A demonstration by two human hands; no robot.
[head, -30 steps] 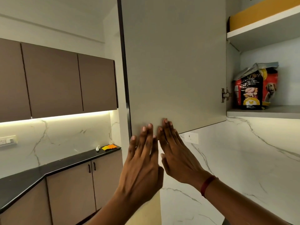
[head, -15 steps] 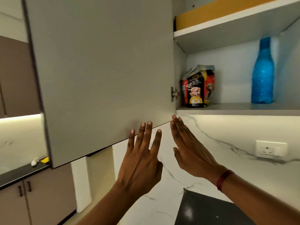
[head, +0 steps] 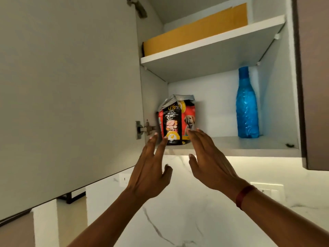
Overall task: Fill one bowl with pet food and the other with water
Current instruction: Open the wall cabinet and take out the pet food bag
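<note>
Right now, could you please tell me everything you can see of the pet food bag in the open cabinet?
The pet food bag is a glossy red and black pouch showing a dog's picture and a yellow badge, its silvery top folded over and crumpled. It stands upright at the left end of the lower shelf, well apart from the blue bottle. The left hand and right hand, fingers straight, reach toward its lower corners; contact cannot be told.

the lower shelf (head: 231, 146) of the open cupboard (head: 277, 90) carries a red and black pet food bag (head: 178, 122), upright at its nine o'clock end, and a blue bottle (head: 247, 107), upright toward three o'clock, well apart. the upper shelf (head: 204, 50) bears a flat yellow-brown packet (head: 195, 31).
</note>
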